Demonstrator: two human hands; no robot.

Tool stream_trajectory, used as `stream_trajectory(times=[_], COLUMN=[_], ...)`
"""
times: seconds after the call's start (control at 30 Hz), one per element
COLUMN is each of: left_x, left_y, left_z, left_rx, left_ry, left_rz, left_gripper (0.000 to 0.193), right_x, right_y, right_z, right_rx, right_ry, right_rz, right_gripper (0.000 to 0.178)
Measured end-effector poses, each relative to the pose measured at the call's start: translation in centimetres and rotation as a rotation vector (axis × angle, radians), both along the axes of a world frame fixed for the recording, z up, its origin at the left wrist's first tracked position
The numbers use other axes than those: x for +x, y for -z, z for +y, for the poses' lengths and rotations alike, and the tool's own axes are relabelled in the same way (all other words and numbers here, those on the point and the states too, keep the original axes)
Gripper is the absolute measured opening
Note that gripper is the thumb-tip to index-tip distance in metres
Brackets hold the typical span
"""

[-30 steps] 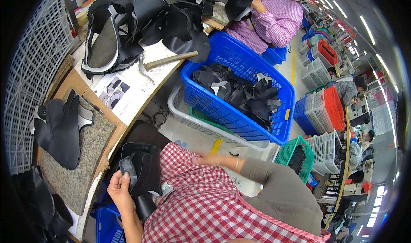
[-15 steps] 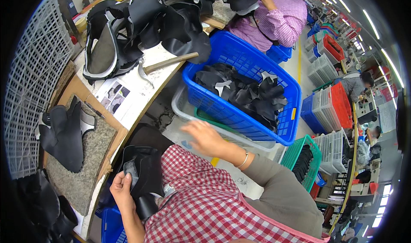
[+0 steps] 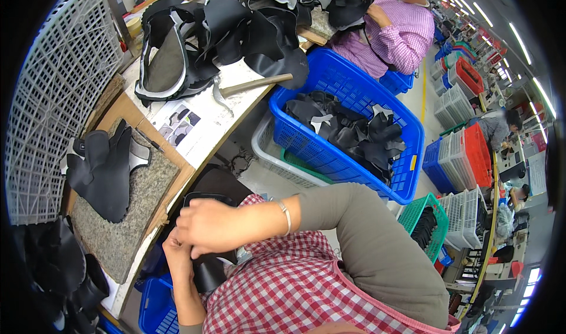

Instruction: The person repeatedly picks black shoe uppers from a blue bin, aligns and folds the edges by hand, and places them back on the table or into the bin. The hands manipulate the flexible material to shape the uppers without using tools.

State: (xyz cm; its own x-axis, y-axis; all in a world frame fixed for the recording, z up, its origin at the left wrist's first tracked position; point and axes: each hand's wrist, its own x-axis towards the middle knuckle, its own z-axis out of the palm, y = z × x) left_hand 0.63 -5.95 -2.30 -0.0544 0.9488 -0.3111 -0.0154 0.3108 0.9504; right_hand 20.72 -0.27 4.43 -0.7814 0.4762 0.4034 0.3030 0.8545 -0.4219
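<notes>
A black leather piece (image 3: 207, 270) sits low in the person's lap, just below the table edge, and both hands meet on it. The left hand (image 3: 178, 257) grips its left edge with fingers curled around the material, while the right hand (image 3: 207, 225) lies across the top of it, fingers bent and closed over the upper rim, a thin bracelet (image 3: 286, 214) on that wrist. How firmly the right fingers pinch the leather cannot be told, since the hand hides the contact. To the left, on the worktable (image 3: 236, 95), a grey felt pad (image 3: 127, 216) carries another black cut shape (image 3: 106, 172) lying flat. Further up the table rests a printed sheet (image 3: 183, 125), a hammer (image 3: 250, 86) with a wooden handle, and a heap of black shoe uppers (image 3: 206, 36). A white plastic grid panel (image 3: 53, 92) leans at the far left. To the right of the table stands a blue basket (image 3: 354, 89) filled with black leather parts, stacked on a grey basket (image 3: 265, 154). Beyond it another person in a pink checked shirt (image 3: 401, 33) handles black material.
</notes>
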Motion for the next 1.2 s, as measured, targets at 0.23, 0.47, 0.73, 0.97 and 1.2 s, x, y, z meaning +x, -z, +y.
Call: stream_trajectory(times=[0.23, 0.47, 0.73, 0.97, 1.2], left_x=[-0.3, -0.1, 0.8, 0.2, -1.7], left_y=[0.6, 1.0, 0.6, 0.3, -1.0], left_z=[0.0, 0.7, 1.1, 0.1, -2.0], left_rx=[-0.007, -0.051, 0.009, -0.036, 0.067], left_ry=[0.016, 0.039, 0.077, 0.018, 0.104], left_rz=[-0.085, -0.12, -0.054, -0.019, 0.093], left_gripper=[0.018, 0.021, 0.02, 0.019, 0.017], right_x=[12.3, 18.7, 3.4, -2.7, -2.7], right_y=[3.8, 8.2, 2.7, 2.8, 1.2], right_z=[-0.1, -8.0, -3.2, -0.5, 0.6], right_rx=[-1.134, -0.323, 0.155, -0.082, -0.227], right_ry=[0.057, 0.576, 0.159, -0.178, -0.146], right_rz=[0.377, -0.824, 0.039, -0.468, -0.674], right_gripper=[0.02, 0.039, 0.043, 0.022, 0.023])
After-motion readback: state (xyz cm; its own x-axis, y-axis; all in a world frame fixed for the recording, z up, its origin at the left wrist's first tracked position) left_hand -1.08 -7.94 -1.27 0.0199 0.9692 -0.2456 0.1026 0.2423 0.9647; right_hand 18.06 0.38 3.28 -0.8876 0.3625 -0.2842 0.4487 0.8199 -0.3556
